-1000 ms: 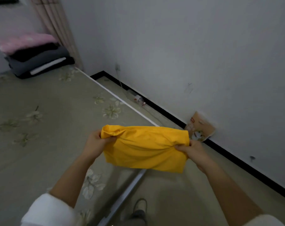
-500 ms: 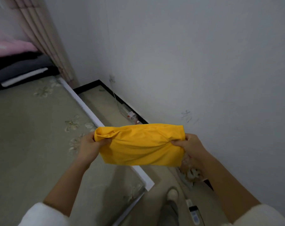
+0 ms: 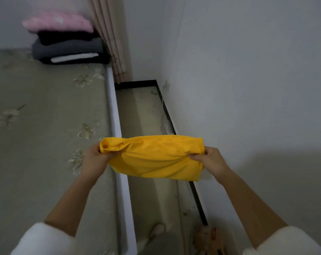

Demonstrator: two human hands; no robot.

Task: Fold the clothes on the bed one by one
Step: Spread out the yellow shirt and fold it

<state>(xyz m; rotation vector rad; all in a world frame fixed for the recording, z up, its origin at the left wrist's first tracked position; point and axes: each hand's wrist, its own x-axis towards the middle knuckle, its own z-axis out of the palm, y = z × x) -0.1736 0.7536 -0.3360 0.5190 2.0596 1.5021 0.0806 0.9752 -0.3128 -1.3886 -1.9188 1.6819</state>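
A folded yellow garment [image 3: 156, 158] hangs stretched between my two hands, in the air above the bed's right edge and the floor strip. My left hand [image 3: 94, 161] grips its bunched left end over the bed. My right hand [image 3: 210, 161] pinches its right end near the wall. A stack of folded clothes [image 3: 67, 52], pink on top, then black, grey and white layers, sits at the far corner of the bed [image 3: 36, 135].
The bed has a grey-green floral cover and a white side rail [image 3: 117, 129]. A narrow floor strip [image 3: 146, 115] runs between bed and white wall [image 3: 248, 80]. A beige curtain [image 3: 110, 34] hangs at the far corner. A paper bag [image 3: 209, 240] lies on the floor by my feet.
The view has swung left along the bed, bringing the folded stack back into sight. Both hands keep the yellow garment held out between them; it now hangs nearer the bed's edge.
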